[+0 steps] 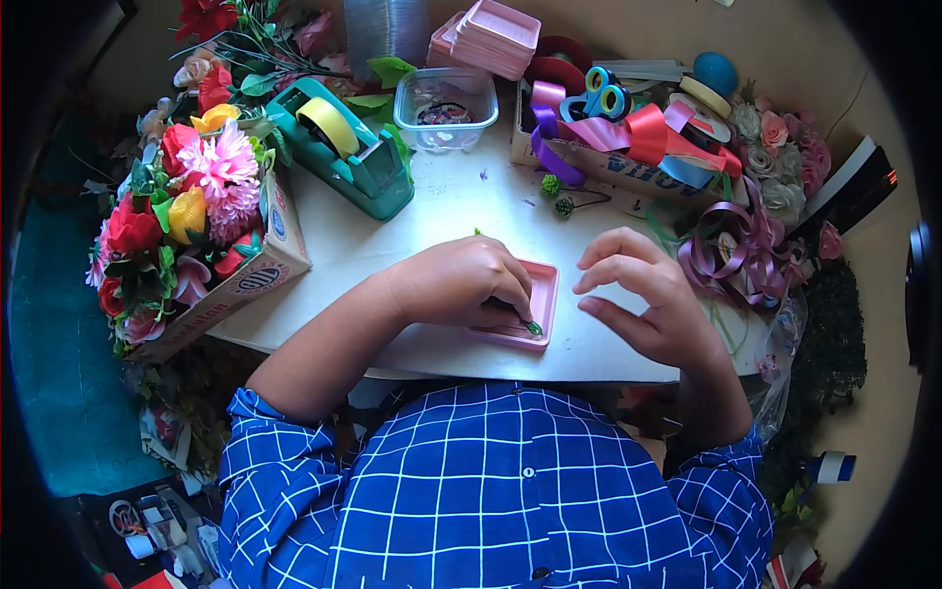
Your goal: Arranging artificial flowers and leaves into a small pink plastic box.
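A shallow pink plastic tray (544,294) lies on the white table near its front edge. Over its left part is my left hand (471,283), its fingertips pinching a small green leaf-like piece (533,327) at the tray's lower right corner. The palm hides much of the tray, and whatever else lies under it. To the right of the tray, my right hand (636,294) is held above the table with thumb and fingers apart and nothing between them. A bit of green (478,232) shows just beyond my left hand.
At left stand a carton (287,254) of artificial flowers and a green tape dispenser (383,184). Behind are a clear plastic tub (445,136) and stacked pink trays (500,33). A box (603,166) at back right holds ribbons and blue-handled scissors (600,96); curled purple ribbon (728,250) lies nearby.
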### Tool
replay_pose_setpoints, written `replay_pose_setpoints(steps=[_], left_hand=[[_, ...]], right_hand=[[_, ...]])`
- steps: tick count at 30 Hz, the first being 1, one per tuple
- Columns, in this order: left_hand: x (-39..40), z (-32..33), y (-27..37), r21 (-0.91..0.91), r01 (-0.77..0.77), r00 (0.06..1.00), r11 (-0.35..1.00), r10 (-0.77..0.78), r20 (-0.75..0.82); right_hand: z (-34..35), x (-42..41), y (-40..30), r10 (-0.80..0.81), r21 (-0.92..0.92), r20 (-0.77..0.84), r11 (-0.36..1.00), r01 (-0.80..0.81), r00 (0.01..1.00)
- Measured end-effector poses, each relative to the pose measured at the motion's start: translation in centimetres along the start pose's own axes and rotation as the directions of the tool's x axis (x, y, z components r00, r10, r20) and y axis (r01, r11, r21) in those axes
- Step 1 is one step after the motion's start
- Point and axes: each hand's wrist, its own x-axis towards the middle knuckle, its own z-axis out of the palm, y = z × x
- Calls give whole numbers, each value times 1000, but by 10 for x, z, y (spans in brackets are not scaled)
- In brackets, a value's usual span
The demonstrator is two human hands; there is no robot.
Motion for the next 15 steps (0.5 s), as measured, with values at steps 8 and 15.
replay_pose_setpoints(steps=[8,15], left_hand=[[-1,2,-1,2,0,1000,1000,0,4],[-1,0,4,-137,198,980,971,-194,46]], right_hand=[[-3,13,19,-111,1,248,993,114,962],[0,34,10,-75,-77,468,989,125,880]])
